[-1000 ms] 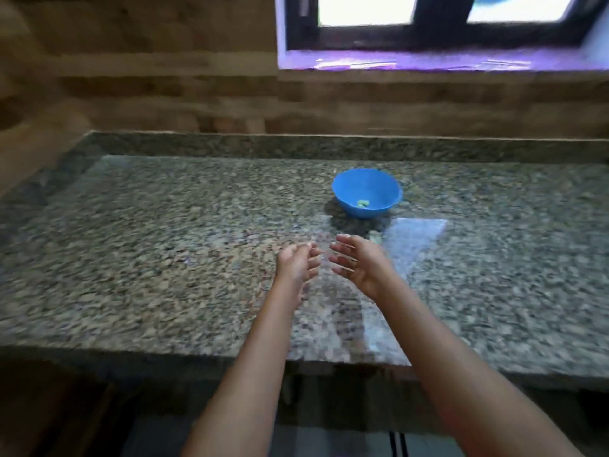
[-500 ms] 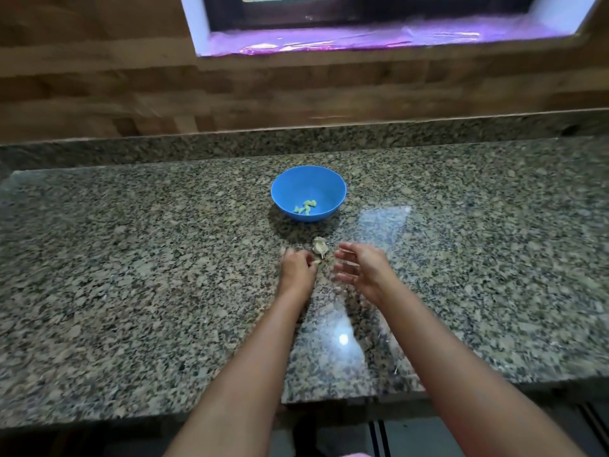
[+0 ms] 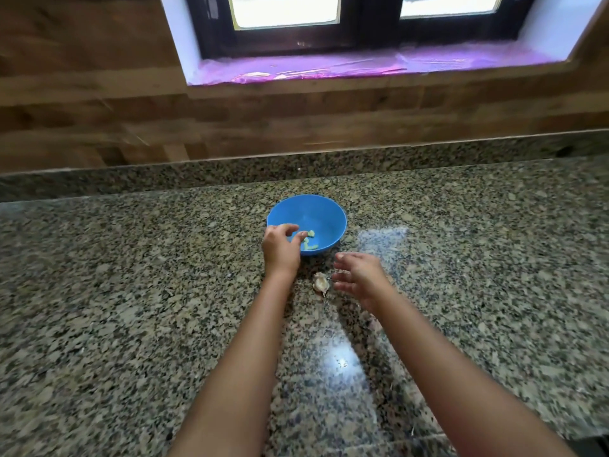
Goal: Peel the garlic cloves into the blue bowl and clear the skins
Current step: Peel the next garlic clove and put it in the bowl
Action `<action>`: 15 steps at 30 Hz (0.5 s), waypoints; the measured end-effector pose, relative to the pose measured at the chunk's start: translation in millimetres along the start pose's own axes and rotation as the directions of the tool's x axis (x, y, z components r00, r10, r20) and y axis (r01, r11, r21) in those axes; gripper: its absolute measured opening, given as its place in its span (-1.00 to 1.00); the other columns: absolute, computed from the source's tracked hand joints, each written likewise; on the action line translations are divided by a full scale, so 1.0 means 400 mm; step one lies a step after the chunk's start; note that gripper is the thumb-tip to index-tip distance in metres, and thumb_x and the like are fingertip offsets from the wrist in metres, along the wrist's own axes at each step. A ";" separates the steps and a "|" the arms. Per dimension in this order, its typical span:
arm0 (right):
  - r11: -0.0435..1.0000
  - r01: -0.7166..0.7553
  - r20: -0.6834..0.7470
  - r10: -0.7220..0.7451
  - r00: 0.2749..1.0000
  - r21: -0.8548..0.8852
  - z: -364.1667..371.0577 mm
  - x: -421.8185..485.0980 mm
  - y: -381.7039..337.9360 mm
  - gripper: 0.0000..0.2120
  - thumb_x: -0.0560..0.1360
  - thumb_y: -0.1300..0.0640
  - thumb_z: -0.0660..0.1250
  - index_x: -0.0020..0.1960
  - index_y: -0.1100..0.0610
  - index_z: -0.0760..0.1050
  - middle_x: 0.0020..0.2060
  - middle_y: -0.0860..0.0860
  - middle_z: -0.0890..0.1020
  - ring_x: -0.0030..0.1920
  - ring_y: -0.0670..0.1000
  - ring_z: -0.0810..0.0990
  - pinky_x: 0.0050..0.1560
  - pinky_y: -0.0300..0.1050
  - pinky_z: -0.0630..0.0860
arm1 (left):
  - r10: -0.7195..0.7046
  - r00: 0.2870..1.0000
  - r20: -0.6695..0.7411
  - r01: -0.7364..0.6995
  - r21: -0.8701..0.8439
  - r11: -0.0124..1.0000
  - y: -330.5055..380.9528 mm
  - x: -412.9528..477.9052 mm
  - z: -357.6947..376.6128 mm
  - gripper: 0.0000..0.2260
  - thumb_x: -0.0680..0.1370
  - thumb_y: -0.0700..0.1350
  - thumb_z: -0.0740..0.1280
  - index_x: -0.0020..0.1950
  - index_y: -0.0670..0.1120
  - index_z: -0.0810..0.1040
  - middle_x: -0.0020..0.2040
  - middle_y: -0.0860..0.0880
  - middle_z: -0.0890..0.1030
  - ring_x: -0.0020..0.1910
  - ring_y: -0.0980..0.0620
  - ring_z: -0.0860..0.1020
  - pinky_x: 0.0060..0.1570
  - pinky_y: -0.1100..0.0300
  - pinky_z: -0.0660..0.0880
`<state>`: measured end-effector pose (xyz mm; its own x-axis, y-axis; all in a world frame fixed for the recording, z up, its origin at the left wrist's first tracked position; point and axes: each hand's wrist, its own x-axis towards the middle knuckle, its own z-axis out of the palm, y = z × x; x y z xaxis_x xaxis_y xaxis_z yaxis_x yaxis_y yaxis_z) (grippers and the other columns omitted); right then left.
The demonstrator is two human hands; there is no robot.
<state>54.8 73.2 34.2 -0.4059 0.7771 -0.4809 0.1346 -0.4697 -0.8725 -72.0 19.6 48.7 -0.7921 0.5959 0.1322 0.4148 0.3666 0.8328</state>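
Left hand (image 3: 280, 250) hovered over near-left rim of small round blue plastic bowl (image 3: 324, 214), fingers curled, thumb and forefinger close; whether they pinched a clove, could not tell. Right hand (image 3: 361, 275) slack, fingers spread, holding nothing, blurred, just beside pale papery garlic piece (image 3: 320, 282) on speckled polished granite countertop (image 3: 131, 308). Few pale peeled cloves (image 3: 309, 242) lay in bowl bottom.

Risks, judged: left wrist could nudge light bowl across slick stone; clove let go at rim could bounce out; right hand's sweep could scatter thin skin.
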 end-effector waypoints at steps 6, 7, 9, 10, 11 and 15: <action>0.920 0.067 0.011 -0.068 0.998 -0.385 0.023 0.041 0.050 -0.89 0.48 0.31 0.31 0.01 0.24 0.51 -0.29 0.12 0.54 -0.42 -0.03 0.42 -0.41 -0.15 0.38 | -0.113 0.989 0.090 0.129 -0.189 0.974 -0.122 -0.096 0.014 -0.92 0.50 -0.15 0.38 -0.03 -0.11 0.61 -0.10 -0.09 0.65 -0.20 0.03 0.58 -0.21 0.26 0.52; 0.901 0.066 0.011 -0.068 0.998 -0.428 0.026 0.043 0.058 -0.94 0.47 0.30 0.34 -0.05 0.21 0.51 -0.26 0.15 0.55 -0.41 -0.02 0.43 -0.37 -0.13 0.40 | -0.163 0.974 0.157 0.192 -0.194 0.962 -0.139 -0.108 0.028 -0.89 0.50 -0.17 0.37 0.01 -0.12 0.61 -0.08 -0.10 0.66 -0.17 0.00 0.60 -0.15 0.17 0.56; 0.876 0.069 0.018 -0.069 0.997 -0.477 0.028 0.043 0.071 -0.96 0.46 0.27 0.37 -0.09 0.19 0.52 -0.21 0.16 0.58 -0.35 0.02 0.49 -0.26 -0.07 0.45 | -0.263 0.926 0.270 0.329 -0.242 0.913 -0.157 -0.120 0.055 -0.82 0.50 -0.24 0.36 0.09 -0.19 0.59 -0.03 -0.15 0.65 -0.11 -0.05 0.60 -0.01 0.06 0.57; 0.865 0.074 0.022 -0.072 0.997 -0.496 0.029 0.042 0.075 -0.97 0.46 0.27 0.37 -0.11 0.19 0.54 -0.20 0.16 0.58 -0.30 0.05 0.52 -0.20 -0.03 0.48 | -0.297 0.903 0.310 0.386 -0.284 0.878 -0.158 -0.122 0.063 -0.81 0.50 -0.27 0.35 0.11 -0.22 0.58 -0.02 -0.18 0.65 -0.09 -0.08 0.60 0.03 0.03 0.56; 0.860 0.077 0.022 -0.076 0.997 -0.505 0.029 0.039 0.076 -0.96 0.46 0.30 0.36 -0.14 0.19 0.54 -0.20 0.18 0.59 -0.26 0.08 0.53 -0.16 -0.01 0.50 | -0.316 0.884 0.344 0.430 -0.336 0.838 -0.159 -0.123 0.069 -0.82 0.50 -0.30 0.35 0.10 -0.24 0.58 -0.02 -0.20 0.64 -0.08 -0.09 0.60 0.03 0.03 0.56; 0.979 0.000 0.058 0.013 0.998 -0.205 0.013 0.017 0.067 -0.87 0.47 0.44 0.25 0.01 0.40 0.50 -0.13 0.27 0.58 -0.28 0.07 0.55 -0.30 -0.18 0.52 | -0.319 0.834 0.450 0.547 -0.605 0.579 -0.150 -0.133 0.057 -0.81 0.47 -0.43 0.32 -0.02 -0.18 0.54 -0.06 -0.17 0.62 -0.14 0.00 0.61 -0.20 0.28 0.58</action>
<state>50.9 63.5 7.9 -0.4558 0.7456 -0.4861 0.3173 -0.3742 -0.8714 -44.4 -17.7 -20.6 -0.5915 0.7017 -0.3972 -0.4643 0.1064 0.8793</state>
